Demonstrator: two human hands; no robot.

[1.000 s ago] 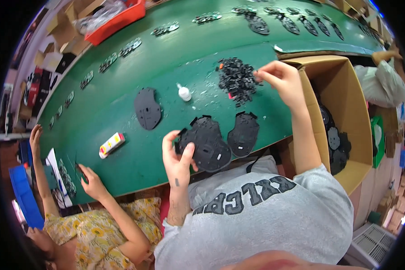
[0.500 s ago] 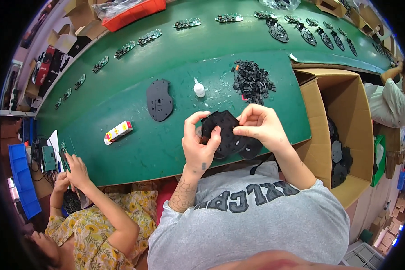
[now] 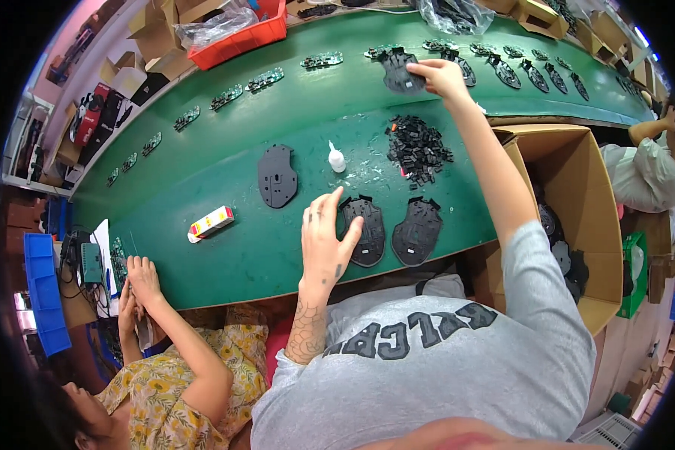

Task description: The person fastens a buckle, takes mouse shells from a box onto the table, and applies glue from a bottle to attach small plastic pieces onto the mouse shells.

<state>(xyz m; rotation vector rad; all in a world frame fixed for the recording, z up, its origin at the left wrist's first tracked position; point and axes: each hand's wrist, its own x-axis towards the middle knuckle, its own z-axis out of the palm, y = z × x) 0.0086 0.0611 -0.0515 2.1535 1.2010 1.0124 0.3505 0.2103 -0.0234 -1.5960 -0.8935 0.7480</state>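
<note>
My right hand (image 3: 440, 77), stretched out over the far part of the bench, pinches the edge of a black computer-mouse base shell (image 3: 402, 73). This shell is by a row of green circuit boards, partly over one of them (image 3: 375, 52). Near the front edge, my left hand (image 3: 323, 238) hovers with fingers apart, holding nothing. Beside its thumb lies one black mouse base shell (image 3: 366, 234), with a second black shell (image 3: 417, 232) to the right. A larger black plate (image 3: 277, 178) lies flat farther left. Between it and a heap of small black parts (image 3: 418, 150) stands a white nozzle bottle (image 3: 337, 158).
The green bench (image 3: 217, 172) carries a small yellow-white box (image 3: 211, 223). A red bin (image 3: 241, 39) stands at the far left. On the right, an open cardboard box (image 3: 570, 172) holds black shells. A co-worker's hands (image 3: 142, 285) work at the left.
My right hand has moved far forward with a black shell. My left hand has let go and opened. Two shells now show clearly on the bench near me.
</note>
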